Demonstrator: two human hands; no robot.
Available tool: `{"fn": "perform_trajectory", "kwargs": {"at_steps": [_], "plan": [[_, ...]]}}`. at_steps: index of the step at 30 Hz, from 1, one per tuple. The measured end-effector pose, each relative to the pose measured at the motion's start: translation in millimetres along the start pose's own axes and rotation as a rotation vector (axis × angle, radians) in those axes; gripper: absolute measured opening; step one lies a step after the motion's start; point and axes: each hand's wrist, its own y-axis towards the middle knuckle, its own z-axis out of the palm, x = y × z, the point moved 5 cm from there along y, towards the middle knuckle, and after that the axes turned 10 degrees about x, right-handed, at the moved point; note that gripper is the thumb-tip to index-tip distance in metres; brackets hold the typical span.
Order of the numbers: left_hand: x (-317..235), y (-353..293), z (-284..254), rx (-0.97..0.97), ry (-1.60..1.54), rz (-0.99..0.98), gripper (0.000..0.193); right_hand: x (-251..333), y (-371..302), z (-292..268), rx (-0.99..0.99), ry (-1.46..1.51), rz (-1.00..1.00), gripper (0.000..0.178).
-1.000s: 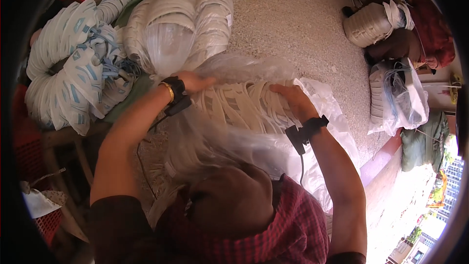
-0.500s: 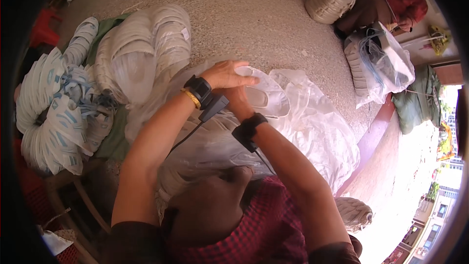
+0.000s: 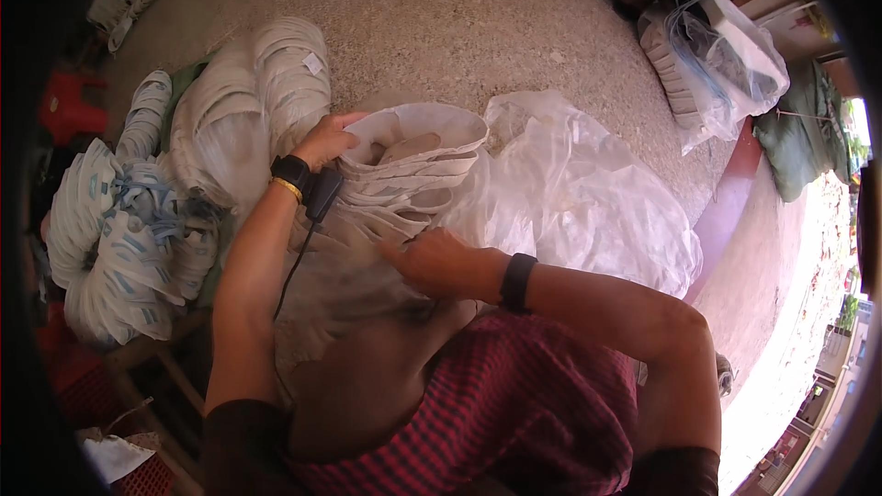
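Note:
In front of me stands a nested stack of white pieces that look like shoe uppers point(image 3: 413, 174), its open top showing a beige inside. My left hand point(image 3: 329, 140) is closed on the stack's left rim, partly hidden behind it. Close to the lower front of the stack, my right hand point(image 3: 436, 262) has its fingers curled in; what they hold, if anything, cannot be made out. A large clear plastic bag point(image 3: 579, 193) spreads crumpled to the right of the stack. More plastic lies under the stack, by my lap.
Bagged bundles of white uppers point(image 3: 230, 119) lie to the left, beside blue-and-white bundles point(image 3: 129, 239). A red stool point(image 3: 69, 106) stands far left. On the right are a filled clear bag point(image 3: 707, 64) and a green sack point(image 3: 804, 129). Another person sits at the far right.
My hands were together at the rim; now they are apart. The left has moved left, the right down toward me. The stack now shows its layered side and open top.

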Motion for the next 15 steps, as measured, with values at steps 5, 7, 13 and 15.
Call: {"fn": "perform_trajectory", "kwargs": {"at_steps": [5, 7, 13, 15], "plan": [[15, 5, -10, 0.009, -0.077, -0.026, 0.057, 29, 5, -4, -0.342, -0.257, -0.401, 0.028], [20, 9, -11, 0.143, -0.128, -0.033, 0.057, 36, -2, -17, -0.622, -0.249, -0.464, 0.023], [26, -18, -45, -0.073, 0.038, -0.102, 0.059, 12, -3, -9, 0.010, 0.011, -0.094, 0.011], [27, -25, -49, -0.101, 0.118, -0.126, 0.059, 23, -8, -2, 0.175, -0.172, -0.240, 0.013]]}}
